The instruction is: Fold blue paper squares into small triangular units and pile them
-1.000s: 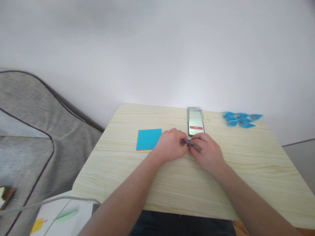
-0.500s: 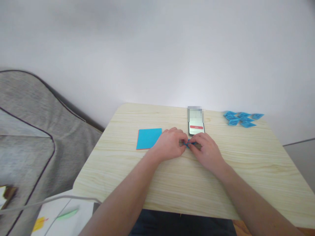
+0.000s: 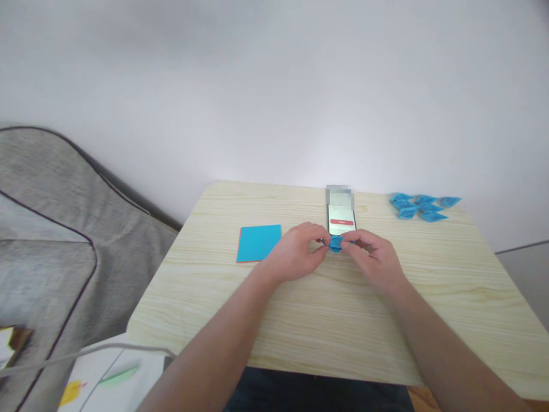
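Filling the far left, well apart from the phone (image 3: pixel 341 224), is grey fabric furniture (image 3: pixel 47 183) with dark piping; nearer the wearer, still left of the phone, a pale cable (image 3: pixel 115 346) crosses above a white surface (image 3: pixel 105 375) with yellow and green marks. Beneath the phone spreads a pale wood-grain table (image 3: pixel 343 337), and behind it rises a plain whitish wall (image 3: pixel 274 86). Left of the phone lies a blue square of paper (image 3: pixel 256 243) with a reddish edge showing, partly covered by the left hand (image 3: pixel 298 252). That hand's thumb and forefinger are drawn nearly together on the left end of a small folded blue paper (image 3: pixel 335 244), which sits just in front of the phone; whether the two touch, I cannot tell. The right hand (image 3: pixel 377 260) pinches its right end, thumb and forefinger close together. Right of the phone, blue folded paper pieces (image 3: pixel 407 213) lie clustered near the wall.
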